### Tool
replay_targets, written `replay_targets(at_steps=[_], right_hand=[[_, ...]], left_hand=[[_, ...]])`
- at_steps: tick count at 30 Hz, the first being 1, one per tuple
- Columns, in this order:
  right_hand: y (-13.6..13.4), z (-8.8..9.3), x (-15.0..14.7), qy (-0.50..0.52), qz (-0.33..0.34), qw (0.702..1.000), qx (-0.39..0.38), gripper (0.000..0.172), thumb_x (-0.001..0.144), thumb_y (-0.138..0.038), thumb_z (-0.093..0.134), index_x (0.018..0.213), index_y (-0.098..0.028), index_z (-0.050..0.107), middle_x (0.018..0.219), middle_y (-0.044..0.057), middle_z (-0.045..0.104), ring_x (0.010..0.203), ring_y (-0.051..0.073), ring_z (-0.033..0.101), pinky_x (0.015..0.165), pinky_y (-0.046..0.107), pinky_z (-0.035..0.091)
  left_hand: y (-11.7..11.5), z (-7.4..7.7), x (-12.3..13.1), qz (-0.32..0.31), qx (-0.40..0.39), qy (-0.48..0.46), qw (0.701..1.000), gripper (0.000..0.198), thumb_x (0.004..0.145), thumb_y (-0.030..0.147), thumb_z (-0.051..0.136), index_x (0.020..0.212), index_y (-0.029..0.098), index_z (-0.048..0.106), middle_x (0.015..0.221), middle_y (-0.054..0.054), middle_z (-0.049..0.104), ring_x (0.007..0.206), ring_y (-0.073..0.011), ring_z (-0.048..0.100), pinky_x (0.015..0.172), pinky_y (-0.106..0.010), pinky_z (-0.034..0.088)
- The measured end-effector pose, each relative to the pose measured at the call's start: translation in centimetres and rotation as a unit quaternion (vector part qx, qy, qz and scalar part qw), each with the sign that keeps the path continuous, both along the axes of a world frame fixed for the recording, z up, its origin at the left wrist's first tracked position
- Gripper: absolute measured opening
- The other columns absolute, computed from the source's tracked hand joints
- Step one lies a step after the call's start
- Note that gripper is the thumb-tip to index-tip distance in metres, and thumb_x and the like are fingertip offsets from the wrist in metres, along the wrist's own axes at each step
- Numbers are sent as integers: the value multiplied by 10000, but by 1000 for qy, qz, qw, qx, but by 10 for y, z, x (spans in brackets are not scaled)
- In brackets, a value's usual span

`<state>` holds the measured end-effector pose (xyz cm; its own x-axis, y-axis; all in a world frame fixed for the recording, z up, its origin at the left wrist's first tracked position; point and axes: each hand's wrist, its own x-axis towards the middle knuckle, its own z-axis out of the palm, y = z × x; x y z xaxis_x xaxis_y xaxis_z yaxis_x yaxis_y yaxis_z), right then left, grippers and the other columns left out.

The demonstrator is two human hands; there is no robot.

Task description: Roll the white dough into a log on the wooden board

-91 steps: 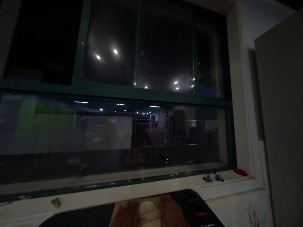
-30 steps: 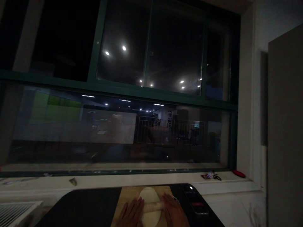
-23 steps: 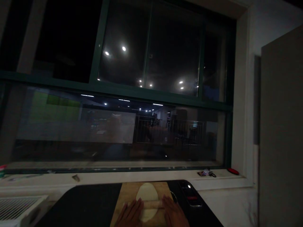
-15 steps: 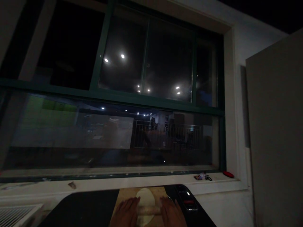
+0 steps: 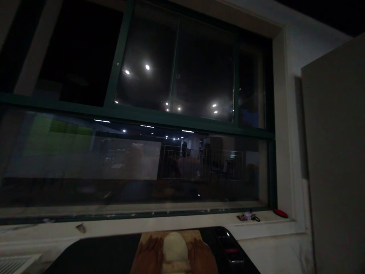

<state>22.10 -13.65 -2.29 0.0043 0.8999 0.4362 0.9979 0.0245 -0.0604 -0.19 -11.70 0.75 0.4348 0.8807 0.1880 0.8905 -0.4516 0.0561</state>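
Note:
At the bottom edge a pale oval of dough (image 5: 174, 246) lies on a wooden board (image 5: 145, 238). A wooden rolling pin (image 5: 176, 263) crosses the dough's near end. My left hand (image 5: 148, 255) lies flat on the pin's left part, fingers stretched forward. My right hand (image 5: 200, 255) lies flat on its right part in the same way. The wrists are cut off by the frame.
The board rests on a black surface (image 5: 99, 253) with a control panel (image 5: 231, 251) on the right. Behind runs a white window sill (image 5: 176, 220) with small items (image 5: 247, 217) and a red disc (image 5: 280, 213). A dark green-framed window fills the view. A grey panel (image 5: 336, 160) stands right.
My hands and the pin have slid back toward me from the dough's middle to its near end. The view has tilted upward, leaving less of the board in sight.

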Motion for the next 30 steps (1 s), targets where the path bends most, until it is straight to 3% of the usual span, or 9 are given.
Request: replay_targets(at_steps=[6, 13, 18, 24, 30], right_hand=[[-31, 24, -8, 8, -1, 999, -37, 479, 967, -195, 236, 1252, -131, 616, 1299, 110, 614, 1249, 255, 520, 1080, 428, 374], [-51, 26, -12, 17, -2, 999, -40, 468, 985, -228, 242, 1245, -149, 623, 1309, 94, 608, 1266, 218, 503, 1070, 350, 386], [-56, 18, -10, 18, -8, 999, -36, 462, 981, -245, 257, 1264, -154, 611, 1323, 82, 596, 1276, 216, 492, 1074, 346, 384], [-55, -6, -2, 44, 31, 999, -7, 457, 972, -287, 292, 1312, -172, 573, 1367, 59, 558, 1310, 234, 452, 1100, 370, 364], [-63, -15, 3, 84, 92, 992, 15, 486, 998, -339, 229, 1273, -198, 604, 1283, 56, 633, 1202, 215, 549, 1054, 326, 399]], left_hand=[[-14, -6, -3, 3, 21, -6, 1000, 525, 908, 231, 262, 1404, 186, 429, 1476, -97, 444, 1396, -297, 318, 1141, -582, 248], [-28, -7, -7, -8, 15, -12, 1000, 504, 927, 223, 278, 1409, 187, 419, 1485, -84, 428, 1404, -289, 302, 1142, -554, 282], [-32, -13, -11, -14, 20, -49, 998, 489, 972, 338, 239, 1405, 213, 429, 1487, -57, 427, 1408, -263, 293, 1161, -498, 286], [-29, -36, -17, -22, 57, -113, 992, 510, 980, 462, 234, 1398, 255, 440, 1484, -15, 427, 1407, -233, 300, 1174, -436, 300], [-38, -43, -24, -39, 63, -124, 989, 569, 977, 516, 192, 1421, 224, 394, 1507, -3, 372, 1413, -230, 277, 1182, -424, 292]])
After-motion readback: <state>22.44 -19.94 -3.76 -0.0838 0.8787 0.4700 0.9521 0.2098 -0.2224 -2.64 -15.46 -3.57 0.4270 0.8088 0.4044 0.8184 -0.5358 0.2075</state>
